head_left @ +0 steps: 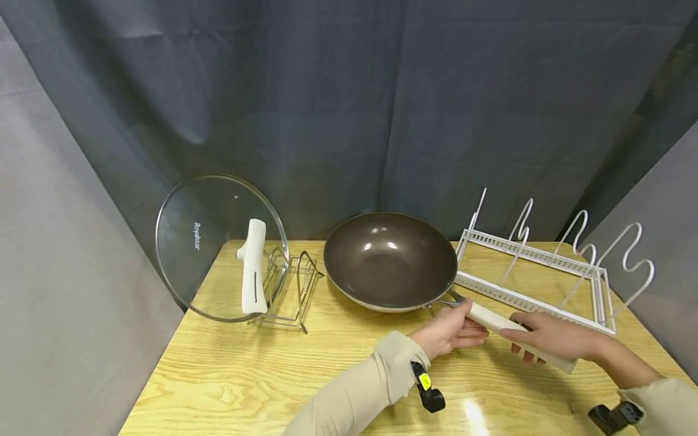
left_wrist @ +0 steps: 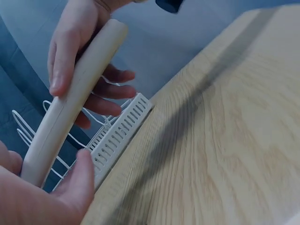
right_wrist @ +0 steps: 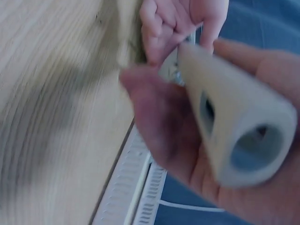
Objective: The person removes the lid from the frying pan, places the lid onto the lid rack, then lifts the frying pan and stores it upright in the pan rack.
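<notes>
A dark-lined wok [head_left: 389, 260] with a pale rim underside is in the middle of the head view, its cream handle [head_left: 493, 321] pointing toward the lower right. My right hand [head_left: 556, 336] holds the rear half of this handle, thumb above and fingers loosely below. At the front end, near the metal neck, my left hand [head_left: 449, 330] has the handle between thumb and fingers. The left wrist view shows both hands along the handle [left_wrist: 70, 103]. In the right wrist view, the handle's hollow end [right_wrist: 258, 145] faces the camera. Whether the wok's base touches the table is hidden.
A glass lid [head_left: 218, 254] with a white grip [head_left: 253, 266] stands upright in a small metal wire rack [head_left: 299, 297] on the left. On the right lies a white rack [head_left: 534, 306] with wavy upright dividers, close behind the handle. Grey curtains surround the wooden table [head_left: 218, 381].
</notes>
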{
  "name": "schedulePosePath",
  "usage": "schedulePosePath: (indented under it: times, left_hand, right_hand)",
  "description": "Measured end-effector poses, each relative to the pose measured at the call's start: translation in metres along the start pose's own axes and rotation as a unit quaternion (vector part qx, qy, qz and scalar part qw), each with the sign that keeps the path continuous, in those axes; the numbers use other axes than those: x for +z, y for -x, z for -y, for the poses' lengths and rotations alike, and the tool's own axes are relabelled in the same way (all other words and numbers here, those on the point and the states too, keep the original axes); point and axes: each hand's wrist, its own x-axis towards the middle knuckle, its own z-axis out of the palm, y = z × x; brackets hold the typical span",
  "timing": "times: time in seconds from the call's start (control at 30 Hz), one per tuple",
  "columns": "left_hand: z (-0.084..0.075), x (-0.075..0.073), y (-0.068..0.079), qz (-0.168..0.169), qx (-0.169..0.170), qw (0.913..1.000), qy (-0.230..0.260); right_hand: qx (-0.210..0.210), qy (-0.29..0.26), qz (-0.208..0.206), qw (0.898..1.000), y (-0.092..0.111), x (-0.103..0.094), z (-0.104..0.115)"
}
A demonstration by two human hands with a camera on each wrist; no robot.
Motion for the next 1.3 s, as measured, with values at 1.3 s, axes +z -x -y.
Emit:
schedulePosePath:
  times: [1.3]
  left_hand:
    - [0.001, 0.010, -0.002, -0.022, 0.020, 0.9966, 0.077]
  right_hand:
    - [0.029, -0.078, 0.039, 0.996, 0.007, 0.009, 0.001]
